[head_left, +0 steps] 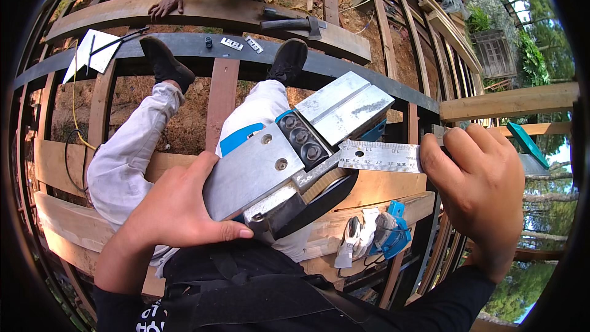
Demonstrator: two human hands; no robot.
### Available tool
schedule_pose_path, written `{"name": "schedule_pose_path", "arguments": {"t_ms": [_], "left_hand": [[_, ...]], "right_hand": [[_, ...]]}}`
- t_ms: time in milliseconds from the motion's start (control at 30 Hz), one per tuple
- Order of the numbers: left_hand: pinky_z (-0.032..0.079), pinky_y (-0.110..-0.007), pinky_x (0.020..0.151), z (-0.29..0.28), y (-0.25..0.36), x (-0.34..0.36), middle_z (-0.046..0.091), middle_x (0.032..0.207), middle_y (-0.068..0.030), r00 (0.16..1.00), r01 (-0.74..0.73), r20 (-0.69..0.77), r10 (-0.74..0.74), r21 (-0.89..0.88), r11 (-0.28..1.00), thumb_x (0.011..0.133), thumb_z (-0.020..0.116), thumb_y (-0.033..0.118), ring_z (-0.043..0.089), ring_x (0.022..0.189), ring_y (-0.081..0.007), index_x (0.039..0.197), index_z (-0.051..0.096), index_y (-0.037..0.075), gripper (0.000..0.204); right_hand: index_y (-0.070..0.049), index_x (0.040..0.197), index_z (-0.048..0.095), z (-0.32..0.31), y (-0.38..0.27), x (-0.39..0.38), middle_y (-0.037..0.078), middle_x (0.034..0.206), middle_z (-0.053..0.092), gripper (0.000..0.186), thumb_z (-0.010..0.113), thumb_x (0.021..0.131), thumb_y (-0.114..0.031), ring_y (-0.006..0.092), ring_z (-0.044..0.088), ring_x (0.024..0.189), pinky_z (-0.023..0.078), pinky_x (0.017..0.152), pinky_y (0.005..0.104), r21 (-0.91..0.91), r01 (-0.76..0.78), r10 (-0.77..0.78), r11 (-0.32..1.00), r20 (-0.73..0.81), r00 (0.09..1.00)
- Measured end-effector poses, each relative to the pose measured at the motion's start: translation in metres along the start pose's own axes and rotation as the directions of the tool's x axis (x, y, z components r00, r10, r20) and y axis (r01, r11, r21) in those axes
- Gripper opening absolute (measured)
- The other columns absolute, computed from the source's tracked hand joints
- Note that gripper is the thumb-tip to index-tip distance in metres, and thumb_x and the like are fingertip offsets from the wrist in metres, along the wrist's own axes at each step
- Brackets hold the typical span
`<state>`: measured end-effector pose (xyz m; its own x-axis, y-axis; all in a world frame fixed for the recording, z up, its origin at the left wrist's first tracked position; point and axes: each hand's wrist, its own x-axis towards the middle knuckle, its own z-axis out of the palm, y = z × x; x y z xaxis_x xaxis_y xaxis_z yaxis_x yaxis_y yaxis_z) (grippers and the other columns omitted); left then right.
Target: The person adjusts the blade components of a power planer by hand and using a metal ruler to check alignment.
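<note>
My left hand (178, 200) grips an electric hand planer (249, 169), turned sole-up across my lap. Its silver sole plates, the cutter drum with several bolts (301, 137) and a ribbed drive belt (326, 185) are exposed. In my right hand (473, 178), fingers are closed around a try square with a steel ruler blade (381, 157) and a green handle (528, 144). The ruler's end reaches the planer beside the drum; whether it touches is hard to tell. My fingers hide the middle of the blade.
My feet rest against a dark beam (369, 81) holding a small black cylinder (208, 42), two small metal plates (232, 43) and a white sheet (92, 52). An axe (295, 24) lies beyond, near another person's hand (166, 5). Gloves (356, 233) and a blue tool (393, 233) lie at right.
</note>
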<state>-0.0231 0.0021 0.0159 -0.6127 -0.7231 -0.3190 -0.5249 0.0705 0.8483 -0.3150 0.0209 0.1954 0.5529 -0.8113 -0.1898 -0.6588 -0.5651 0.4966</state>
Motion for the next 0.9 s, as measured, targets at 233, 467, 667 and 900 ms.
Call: {"name": "schedule_pose_path", "arguments": {"t_ms": [233, 467, 667, 900], "left_hand": [[0.051, -0.045, 0.083, 0.001, -0.007, -0.003, 0.064, 0.099, -0.0312, 0.999, 0.009, -0.031, -0.011, -0.050, 0.999, 0.057, 0.084, 0.062, 0.066, 0.095, -0.0448, 0.121, 0.047, -0.011, 0.104], [0.051, -0.043, 0.085, 0.001, -0.011, -0.002, 0.064, 0.101, -0.0310, 0.999, 0.017, -0.033, -0.021, -0.108, 0.994, 0.057, 0.084, 0.063, 0.066, 0.097, -0.0423, 0.124, 0.047, -0.012, 0.107], [0.051, -0.042, 0.084, 0.000, -0.008, -0.001, 0.064, 0.101, -0.0307, 0.999, 0.024, -0.025, -0.026, -0.082, 0.996, 0.056, 0.085, 0.063, 0.066, 0.096, -0.0419, 0.122, 0.048, -0.012, 0.106], [0.050, -0.042, 0.085, -0.003, -0.008, -0.002, 0.064, 0.102, -0.0303, 0.998, 0.058, -0.004, -0.058, -0.079, 0.995, 0.057, 0.086, 0.059, 0.066, 0.097, -0.0410, 0.123, 0.048, -0.012, 0.105]], "right_hand": [[-0.006, 0.094, 0.062, 0.030, -0.013, -0.009, 0.004, 0.069, 0.044, 0.022, 0.063, 0.072, -0.009, 0.0196, 0.050, 0.060, 0.041, 0.053, 0.0331, 0.099, -0.099, 0.109, 0.990, -0.098, 0.989], [-0.004, 0.096, 0.063, 0.048, -0.014, -0.007, 0.006, 0.069, 0.046, 0.023, 0.065, 0.073, -0.003, 0.0227, 0.053, 0.059, 0.043, 0.052, 0.0349, 0.350, -0.111, 0.177, 0.930, -0.163, 0.971], [-0.005, 0.095, 0.062, 0.041, -0.007, -0.009, 0.007, 0.069, 0.046, 0.022, 0.065, 0.074, -0.004, 0.0232, 0.054, 0.060, 0.044, 0.053, 0.0353, 0.381, -0.111, 0.164, 0.918, -0.108, 0.980], [-0.006, 0.093, 0.062, 0.038, -0.009, -0.001, 0.006, 0.069, 0.045, 0.019, 0.064, 0.074, -0.006, 0.0240, 0.053, 0.060, 0.043, 0.053, 0.0363, 0.210, -0.082, 0.113, 0.974, -0.139, 0.984]]}}
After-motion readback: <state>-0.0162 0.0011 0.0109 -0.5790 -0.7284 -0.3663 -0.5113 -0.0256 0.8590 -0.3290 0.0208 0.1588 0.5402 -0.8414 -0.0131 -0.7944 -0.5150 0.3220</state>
